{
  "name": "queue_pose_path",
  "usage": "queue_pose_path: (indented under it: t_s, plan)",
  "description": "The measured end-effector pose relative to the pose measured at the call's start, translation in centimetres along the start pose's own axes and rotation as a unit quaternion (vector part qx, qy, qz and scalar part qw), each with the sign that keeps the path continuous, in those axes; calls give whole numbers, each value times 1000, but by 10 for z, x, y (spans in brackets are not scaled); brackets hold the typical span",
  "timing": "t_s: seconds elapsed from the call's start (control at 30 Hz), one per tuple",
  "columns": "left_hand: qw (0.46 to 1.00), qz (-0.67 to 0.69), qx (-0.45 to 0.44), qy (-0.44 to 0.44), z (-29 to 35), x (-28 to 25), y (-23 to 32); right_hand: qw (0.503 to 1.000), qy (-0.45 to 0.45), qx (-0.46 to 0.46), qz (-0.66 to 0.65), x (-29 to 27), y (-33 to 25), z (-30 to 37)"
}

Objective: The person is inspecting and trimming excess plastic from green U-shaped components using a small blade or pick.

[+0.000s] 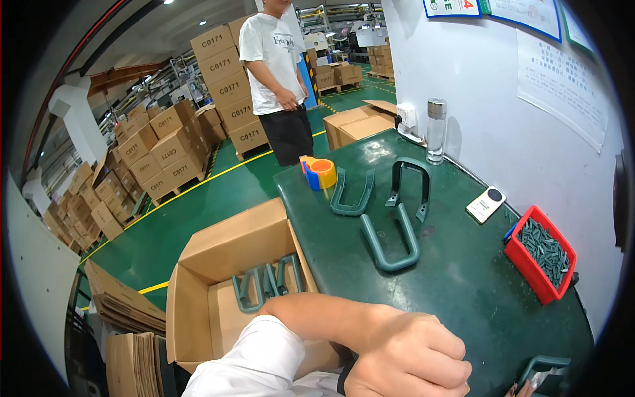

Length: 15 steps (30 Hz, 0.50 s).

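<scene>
My left hand (417, 354) is curled closed above the near side of the green table (463, 278). Its forearm crosses over the right side of an open cardboard box; whatever the fingers hold, if anything, is hidden. At the lower right edge, fingertips of my right hand (524, 390) grip a dark green U-shaped handle (546, 364), with a bit of clear plastic beside it. Most of that hand is cut off. Three more green handles, a front one (391, 263), a left one (352, 209) and a standing one (426, 188), are on the table.
Several green handles (246, 304) lie inside the cardboard box (228, 228) on the left. A red bin (548, 296) holds small green pieces. Tape dispenser (322, 175), clear bottle (436, 135) and pale device (486, 204) stand farther back. A person (274, 73) stands beyond, near stacked cartons (231, 89).
</scene>
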<state>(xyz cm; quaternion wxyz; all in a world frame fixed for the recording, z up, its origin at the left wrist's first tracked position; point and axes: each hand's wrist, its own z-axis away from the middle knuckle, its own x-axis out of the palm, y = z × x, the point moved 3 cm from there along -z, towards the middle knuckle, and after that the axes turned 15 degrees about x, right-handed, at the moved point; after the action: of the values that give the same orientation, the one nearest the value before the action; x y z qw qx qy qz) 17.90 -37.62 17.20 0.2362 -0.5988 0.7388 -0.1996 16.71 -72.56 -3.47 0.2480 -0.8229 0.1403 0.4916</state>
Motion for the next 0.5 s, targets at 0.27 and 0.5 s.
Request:
queue_pose_path:
  t_s: [0.27, 0.5]
  plan:
    - [967, 33, -174, -182, 56, 4, -10, 1000, -13, -10, 12, 0, -5, -1]
    - [888, -12, -441, -129, 200, 35, 16, 998, -27, -52, 40, -12, -29, 13]
